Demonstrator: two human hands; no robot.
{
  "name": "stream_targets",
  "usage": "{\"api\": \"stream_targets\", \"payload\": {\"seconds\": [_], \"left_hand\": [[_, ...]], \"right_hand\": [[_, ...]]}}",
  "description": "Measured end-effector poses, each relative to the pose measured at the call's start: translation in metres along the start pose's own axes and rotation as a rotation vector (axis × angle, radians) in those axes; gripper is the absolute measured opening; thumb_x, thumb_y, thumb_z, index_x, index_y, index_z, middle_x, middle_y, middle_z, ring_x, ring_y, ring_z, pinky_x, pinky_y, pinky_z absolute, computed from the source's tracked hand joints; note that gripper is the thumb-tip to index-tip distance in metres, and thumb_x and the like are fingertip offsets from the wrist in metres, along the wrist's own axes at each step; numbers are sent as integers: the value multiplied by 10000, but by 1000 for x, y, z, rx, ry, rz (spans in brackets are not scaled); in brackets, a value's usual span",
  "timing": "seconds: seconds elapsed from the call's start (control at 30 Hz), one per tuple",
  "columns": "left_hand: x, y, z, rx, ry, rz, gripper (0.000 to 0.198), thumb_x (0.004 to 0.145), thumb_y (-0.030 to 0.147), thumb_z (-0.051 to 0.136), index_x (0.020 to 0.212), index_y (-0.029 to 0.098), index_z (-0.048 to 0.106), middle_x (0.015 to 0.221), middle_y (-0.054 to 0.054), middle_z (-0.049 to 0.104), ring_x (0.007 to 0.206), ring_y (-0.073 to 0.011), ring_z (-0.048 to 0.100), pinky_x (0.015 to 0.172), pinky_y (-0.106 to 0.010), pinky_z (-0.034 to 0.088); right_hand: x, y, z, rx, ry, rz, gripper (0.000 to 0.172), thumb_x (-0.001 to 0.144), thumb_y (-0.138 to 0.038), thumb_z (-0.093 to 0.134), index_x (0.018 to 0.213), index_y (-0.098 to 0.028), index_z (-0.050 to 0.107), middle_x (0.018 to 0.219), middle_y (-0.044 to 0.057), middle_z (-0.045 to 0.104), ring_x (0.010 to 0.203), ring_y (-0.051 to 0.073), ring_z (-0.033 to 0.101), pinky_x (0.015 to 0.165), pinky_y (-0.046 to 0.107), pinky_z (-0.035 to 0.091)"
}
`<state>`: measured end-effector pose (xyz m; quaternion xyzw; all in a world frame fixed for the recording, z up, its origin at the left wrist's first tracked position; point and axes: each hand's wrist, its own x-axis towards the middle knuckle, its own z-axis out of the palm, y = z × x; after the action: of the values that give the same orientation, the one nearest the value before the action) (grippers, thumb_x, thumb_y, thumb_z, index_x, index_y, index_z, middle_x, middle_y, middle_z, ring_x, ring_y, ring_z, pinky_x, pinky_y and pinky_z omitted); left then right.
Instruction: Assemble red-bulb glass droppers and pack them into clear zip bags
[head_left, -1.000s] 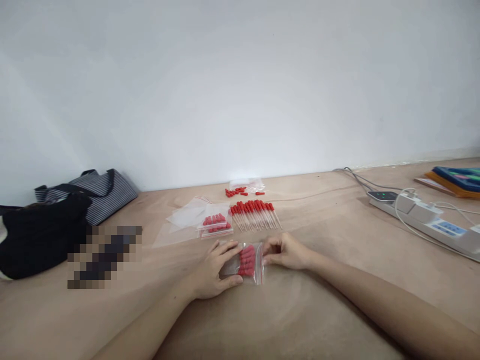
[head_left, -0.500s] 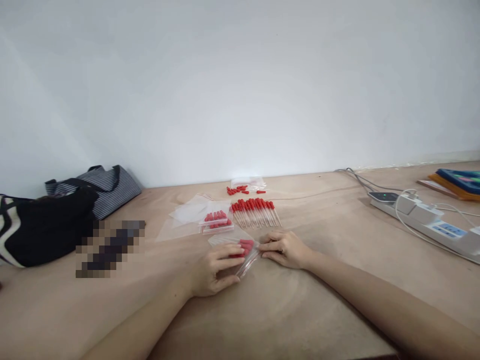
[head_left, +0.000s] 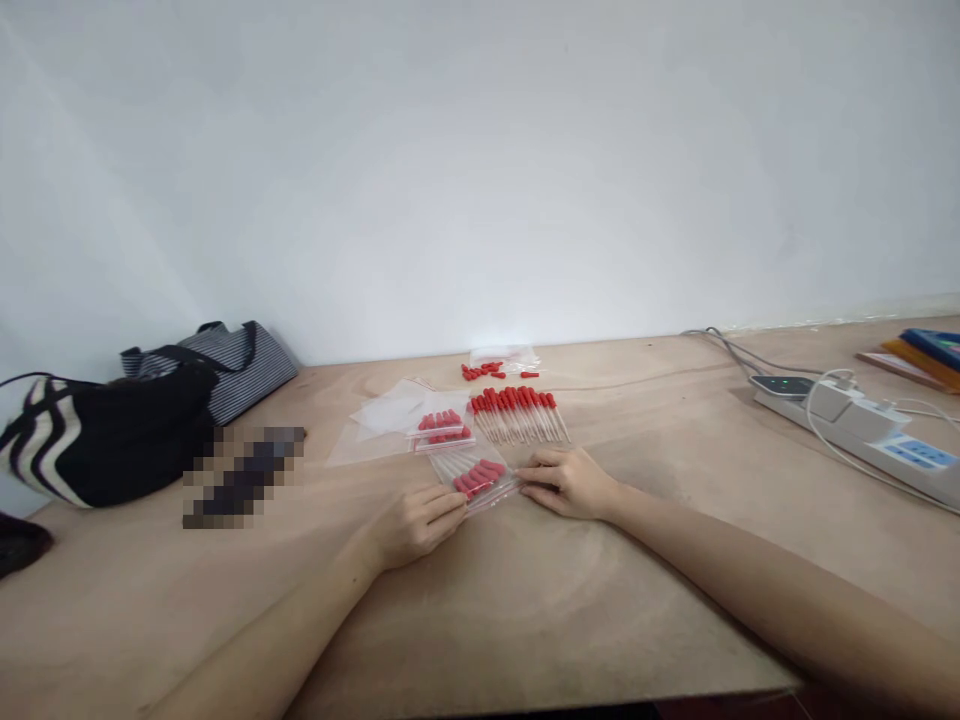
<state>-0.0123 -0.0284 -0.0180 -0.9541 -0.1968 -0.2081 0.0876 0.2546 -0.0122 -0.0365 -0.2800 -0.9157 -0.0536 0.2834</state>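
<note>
A clear zip bag [head_left: 480,480] holding several red-tipped sticks lies between my hands, its seal edge toward me. My left hand [head_left: 420,520] pinches the bag's near left corner. At the right corner, my right hand [head_left: 566,483] grips the bag with its fingertips. Just behind are filled bags [head_left: 442,428] with red tips showing, overlapping flat clear bags [head_left: 382,415]. A row of loose red-tipped sticks [head_left: 521,415] lies behind my right hand, red ends toward the wall.
Small red pieces [head_left: 484,371] lie near more clear bags [head_left: 510,356] by the wall. A black bag [head_left: 142,440] and striped bag [head_left: 240,370] stand left, near a blurred dark object [head_left: 247,480]. A power strip [head_left: 862,430] and stacked books [head_left: 922,355] are right.
My left hand has drawn back from over the bag to its near left corner, uncovering the red tips. The bag has turned, its seal edge now more level. The view has shifted slightly.
</note>
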Motion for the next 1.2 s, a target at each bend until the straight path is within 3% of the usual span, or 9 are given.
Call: {"api": "stream_targets", "payload": {"seconds": [0.17,0.4,0.67,0.83,1.03,1.2], "left_hand": [[-4,0,3,44,61,-46,271,873,187,373,851,208,643,846,-34,680,768,-138,644,708,-259,554],[17,0,2,246,165,82,183,835,166,462,787,192,637,794,-14,698,689,-145,643,617,-276,534],[28,-1,6,258,202,113,182,821,143,464,736,192,617,734,-4,692,678,-139,640,669,-308,515],[26,-2,7,211,208,96,198,829,121,444,741,181,611,741,-11,684,701,-131,629,707,-303,505],[29,-3,9,170,383,120,73,798,128,528,791,157,594,742,-19,671,708,-137,617,672,-292,508],[29,-3,10,173,403,128,75,770,91,551,788,156,586,732,-18,667,692,-138,613,661,-294,509]], "right_hand": [[14,2,12,-300,80,-213,254,878,-232,386,825,-161,625,646,24,584,575,94,484,493,245,278],[21,4,17,-405,82,-326,262,862,-146,389,696,-152,592,620,13,554,556,96,436,491,263,243],[18,6,13,-433,146,-266,219,866,-161,395,775,-155,594,630,10,568,598,109,457,495,265,220],[19,6,13,-389,118,-281,271,872,-155,376,681,-157,569,602,5,552,577,96,441,503,265,224],[20,5,13,-382,219,-253,257,862,-174,404,657,-161,559,568,-18,531,550,90,417,495,264,222],[23,0,15,-337,236,-226,231,849,-178,428,660,-168,561,584,-17,544,581,98,426,501,261,231]]}}
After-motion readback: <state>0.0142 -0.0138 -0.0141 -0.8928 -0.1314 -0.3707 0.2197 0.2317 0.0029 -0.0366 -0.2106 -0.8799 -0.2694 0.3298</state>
